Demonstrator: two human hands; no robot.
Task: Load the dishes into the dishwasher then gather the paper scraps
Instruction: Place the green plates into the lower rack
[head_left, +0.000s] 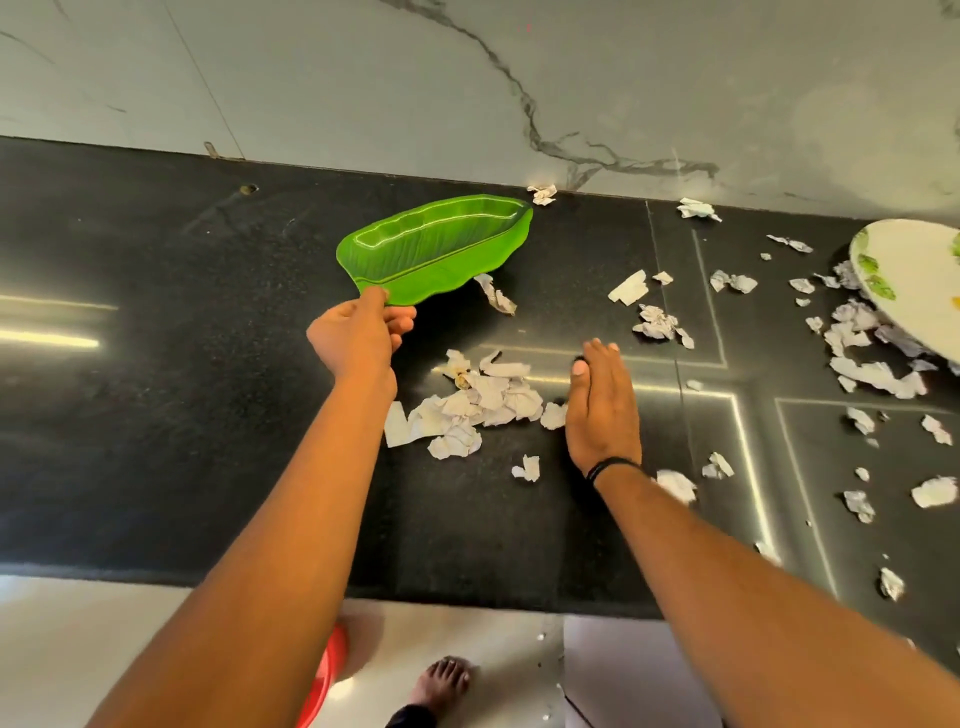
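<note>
We see a shiny black counter (156, 415) with thin lines cut into it. Behind it stands a pale marble wall (363, 78) with grey veins. Below, on the light floor (130, 623), we see a bare foot (441, 680) beside something red (324, 675).

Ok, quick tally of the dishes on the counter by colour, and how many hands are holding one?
Green leaf-shaped tray: 1, pinched at its near end by the left hand
White plate: 1, cut off by the right edge of the view, no hand on it
Total dishes: 2
Hands holding a dish: 1; the right hand lies flat by the paper scraps
</note>
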